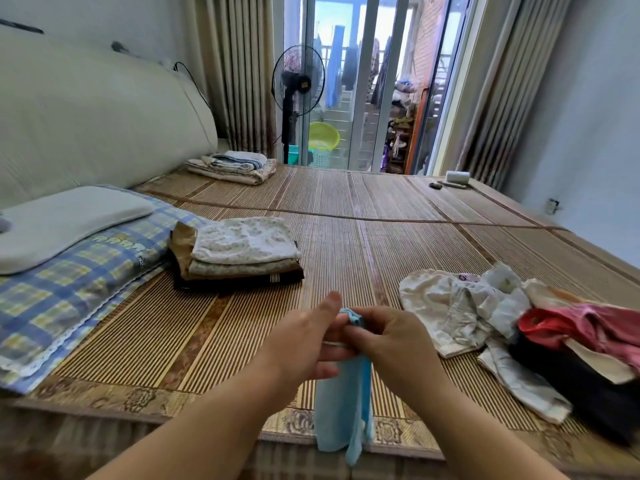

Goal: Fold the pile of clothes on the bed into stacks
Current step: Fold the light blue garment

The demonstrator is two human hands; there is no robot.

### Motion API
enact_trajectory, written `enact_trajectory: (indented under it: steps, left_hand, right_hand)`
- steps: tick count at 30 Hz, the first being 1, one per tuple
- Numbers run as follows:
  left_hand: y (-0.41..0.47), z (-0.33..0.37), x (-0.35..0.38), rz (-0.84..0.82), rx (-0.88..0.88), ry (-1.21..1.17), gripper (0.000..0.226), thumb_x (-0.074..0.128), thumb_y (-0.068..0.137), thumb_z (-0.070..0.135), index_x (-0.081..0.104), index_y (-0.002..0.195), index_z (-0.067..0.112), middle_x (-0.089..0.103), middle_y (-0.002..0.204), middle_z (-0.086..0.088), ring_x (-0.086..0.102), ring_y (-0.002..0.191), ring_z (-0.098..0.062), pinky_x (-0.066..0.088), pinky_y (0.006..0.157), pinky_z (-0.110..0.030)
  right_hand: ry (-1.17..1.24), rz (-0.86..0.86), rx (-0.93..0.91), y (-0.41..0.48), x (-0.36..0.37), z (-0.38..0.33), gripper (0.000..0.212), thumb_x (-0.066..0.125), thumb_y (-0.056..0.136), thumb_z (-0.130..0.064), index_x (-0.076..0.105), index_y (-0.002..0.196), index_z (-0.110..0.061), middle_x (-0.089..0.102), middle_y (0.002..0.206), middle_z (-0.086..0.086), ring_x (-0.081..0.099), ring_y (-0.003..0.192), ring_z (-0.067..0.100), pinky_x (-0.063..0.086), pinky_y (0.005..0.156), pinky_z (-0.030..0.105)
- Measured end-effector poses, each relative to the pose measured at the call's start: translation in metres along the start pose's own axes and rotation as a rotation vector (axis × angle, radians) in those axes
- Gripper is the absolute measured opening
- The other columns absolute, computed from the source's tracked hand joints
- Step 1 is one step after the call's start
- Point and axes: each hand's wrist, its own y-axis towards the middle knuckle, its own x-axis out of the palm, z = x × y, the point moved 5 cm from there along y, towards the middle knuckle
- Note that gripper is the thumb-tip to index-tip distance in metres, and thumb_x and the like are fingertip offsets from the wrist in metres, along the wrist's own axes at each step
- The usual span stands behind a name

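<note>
One head-worn camera at the near edge of the bed (381, 237) looks forward and down across it, close, toward the glass door (367, 98) beyond its far side.

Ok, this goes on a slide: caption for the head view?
Right hand grips a hanging blue garment, left hand touching it, over the mat; folded stack left, unfolded pile right.
</note>
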Motion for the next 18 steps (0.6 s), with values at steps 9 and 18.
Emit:
enact_trajectory:
  steps: [9,18]
  left_hand:
    - [0.015,-0.032,-0.023,-0.226,-0.117,0.023,0.084,0.085,0.051,0.052,0.06,0.124,0.019,0.064,0.126,0.006,0.051,0.122,-0.014,0.024,0.111,-0.042]
    - [0.016,-0.016,-0.006,-0.176,0.198,-0.059,0.02,0.067,0.081,0.015,0.067,0.099,0.006,0.071,0.093,-0.013,0.068,0.083,-0.024,0.057,0.073,-0.033]
  right_hand:
    - [0.489,-0.115,0.201,0.01,-0.017,0.012,0.037,0.048,0.091,0.001,0.075,0.078,-0.022,0.068,0.075,0.001,0.061,0.07,0.014,0.049,0.061,0.03]
    - [-0.018,-0.424,0.15,0.009,-0.019,0.006,0.043,0.078,0.067,-0.028,0.062,0.106,-0.034,0.068,0.085,-0.003,0.067,0.074,0.009,0.055,0.067,0.026]
